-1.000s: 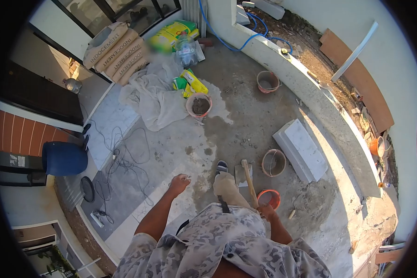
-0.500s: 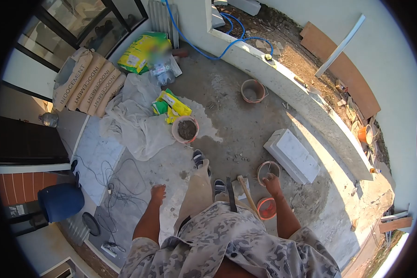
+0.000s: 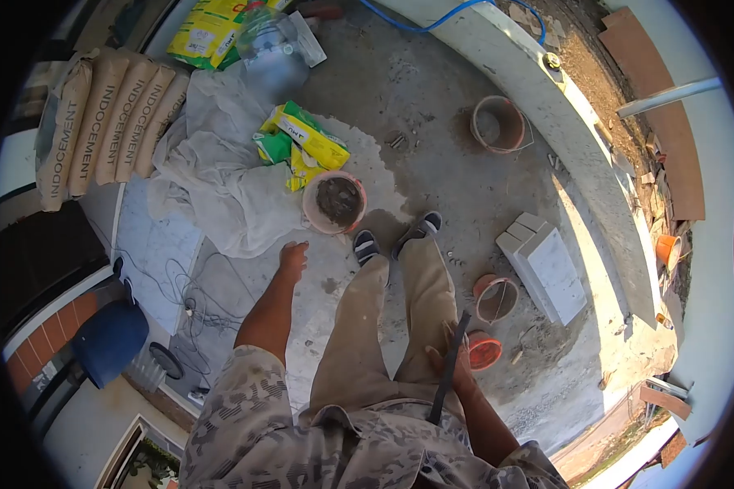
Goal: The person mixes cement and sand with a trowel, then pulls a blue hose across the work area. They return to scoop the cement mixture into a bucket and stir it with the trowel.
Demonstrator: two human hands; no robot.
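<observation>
My left hand is held out over the pale floor, fingers loosely curled and apart, with nothing seen in it. Just beyond it stands a bucket containing grey wet mortar. My right hand is at my right thigh with its fingers spread, partly covered by a dark strap hanging from my waist. I see no object in its fingers. Close to its right are a red-orange bucket and a second bucket with a wire handle.
Cement sacks lean at the left beside a crumpled whitish sheet. Yellow-green bags lie behind the mortar bucket. White blocks and another bucket stand near the low wall. Loose cables run across the left floor.
My body has turned and come closer to the mortar bucket. My right hand has moved from the bucket on the right back to my thigh. My left hand now reaches nearer the mortar bucket.
</observation>
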